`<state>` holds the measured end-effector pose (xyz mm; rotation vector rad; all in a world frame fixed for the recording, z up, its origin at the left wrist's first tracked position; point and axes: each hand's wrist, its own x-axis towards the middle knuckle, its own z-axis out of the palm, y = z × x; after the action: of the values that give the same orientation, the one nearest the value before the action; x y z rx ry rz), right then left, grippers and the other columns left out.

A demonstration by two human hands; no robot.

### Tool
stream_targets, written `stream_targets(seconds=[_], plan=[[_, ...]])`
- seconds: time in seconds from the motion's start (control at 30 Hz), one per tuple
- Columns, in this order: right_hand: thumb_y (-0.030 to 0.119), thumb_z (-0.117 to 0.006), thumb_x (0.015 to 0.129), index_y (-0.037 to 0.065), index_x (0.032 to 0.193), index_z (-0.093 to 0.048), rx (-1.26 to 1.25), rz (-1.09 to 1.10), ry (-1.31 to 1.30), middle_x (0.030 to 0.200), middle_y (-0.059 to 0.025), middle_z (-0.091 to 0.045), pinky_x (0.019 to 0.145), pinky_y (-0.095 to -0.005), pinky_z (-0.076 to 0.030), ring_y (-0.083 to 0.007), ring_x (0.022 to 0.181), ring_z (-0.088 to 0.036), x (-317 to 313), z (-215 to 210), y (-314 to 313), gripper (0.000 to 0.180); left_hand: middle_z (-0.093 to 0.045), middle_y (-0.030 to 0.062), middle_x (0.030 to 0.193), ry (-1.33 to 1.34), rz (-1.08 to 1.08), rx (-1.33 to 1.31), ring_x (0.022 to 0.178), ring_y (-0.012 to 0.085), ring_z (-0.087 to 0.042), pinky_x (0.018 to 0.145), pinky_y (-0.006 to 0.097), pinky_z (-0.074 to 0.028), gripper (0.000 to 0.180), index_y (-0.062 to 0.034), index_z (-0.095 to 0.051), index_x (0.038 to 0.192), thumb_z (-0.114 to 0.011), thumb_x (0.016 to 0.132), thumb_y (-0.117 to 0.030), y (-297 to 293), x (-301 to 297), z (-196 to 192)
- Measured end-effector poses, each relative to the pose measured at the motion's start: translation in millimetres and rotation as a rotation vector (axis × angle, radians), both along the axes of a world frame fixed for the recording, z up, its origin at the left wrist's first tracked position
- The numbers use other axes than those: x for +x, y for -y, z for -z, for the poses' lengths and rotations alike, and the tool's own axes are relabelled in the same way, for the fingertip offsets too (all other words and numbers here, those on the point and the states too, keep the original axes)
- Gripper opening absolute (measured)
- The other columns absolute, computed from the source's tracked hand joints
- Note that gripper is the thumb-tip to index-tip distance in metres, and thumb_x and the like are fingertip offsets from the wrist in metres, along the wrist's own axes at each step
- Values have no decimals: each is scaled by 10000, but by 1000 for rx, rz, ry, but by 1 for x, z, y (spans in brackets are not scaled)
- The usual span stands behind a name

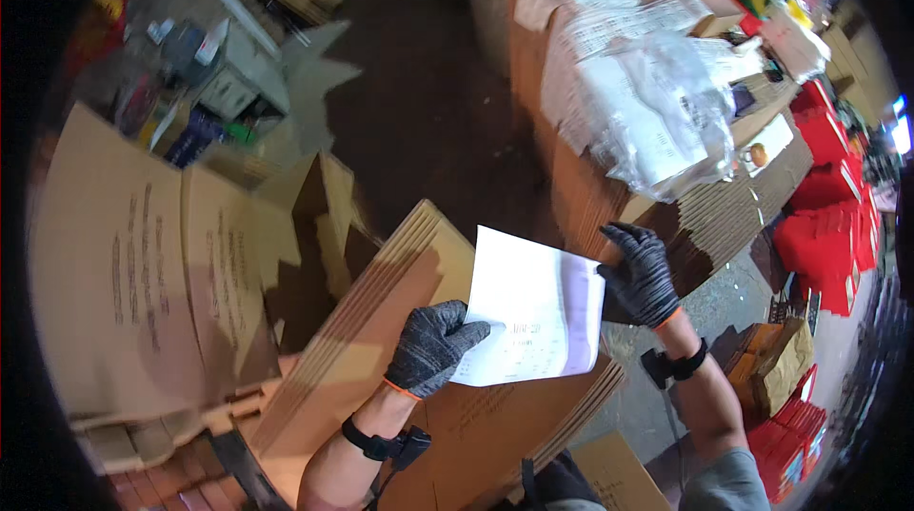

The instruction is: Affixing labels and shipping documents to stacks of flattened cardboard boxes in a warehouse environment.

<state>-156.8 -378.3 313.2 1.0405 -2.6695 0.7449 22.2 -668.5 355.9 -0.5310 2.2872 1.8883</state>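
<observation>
A white sheet of paper (533, 306) with faint print lies over a stack of flattened brown cardboard boxes (381, 321) in front of me. My left hand (433, 344), in a dark grey glove with an orange cuff, pinches the paper's lower left edge. My right hand (640, 273), gloved the same way, grips the paper's right edge, where a second sheet shows underneath. Both wrists wear black bands.
More flat cartons (143, 264) lean at the left. A tall cardboard stack (590, 187) topped with clear plastic bags (657, 102) of papers stands behind. Red boxes (838, 187) pile at the right. A grey cabinet (238, 73) with clutter sits at the upper left.
</observation>
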Motion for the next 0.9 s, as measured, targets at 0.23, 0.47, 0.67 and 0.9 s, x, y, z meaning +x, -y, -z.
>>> stream_targets(seconds=[0.23, 0.47, 0.67, 0.9], plan=[[460, -872, 761, 60, 1444, -539, -227, -598, 580, 1465, -253, -506, 1125, -492, -371, -411, 1330, -491, 180, -6, 146, 859, -717, 56, 774, 149, -291, -23, 714, 91, -618, 650, 297, -503, 152, 10, -748, 936, -770, 874, -127, 12, 147, -3], [515, -840, 806, -22, 1578, -256, -333, -214, 1206, 1596, -256, -353, 1240, -443, -275, -359, 1469, -376, 213, 38, 135, 1107, -766, 102, 893, 111, -304, 141, 813, 140, -687, 748, 325, -551, 284, 26, -754, 1032, -799, 849, -186, 20, 227, 3], [421, -736, 953, 14, 1167, -739, -354, 11, 1706, 1060, -73, -737, 759, -304, -561, -141, 893, -666, 256, 64, 66, 460, -725, 78, 1081, 101, -487, 203, 928, 165, -664, 852, 331, -532, 449, 66, -681, 1194, -814, 809, -122, 21, 236, -5], [177, -771, 925, 66, 838, -638, -642, 265, 1184, 743, 32, -608, 571, -268, -463, -85, 663, -541, 133, 35, 10, 194, -735, 54, 1001, -71, -458, 109, 911, 131, -637, 837, 332, -517, 324, 50, -714, 1128, -775, 879, -148, 7, 160, 6]])
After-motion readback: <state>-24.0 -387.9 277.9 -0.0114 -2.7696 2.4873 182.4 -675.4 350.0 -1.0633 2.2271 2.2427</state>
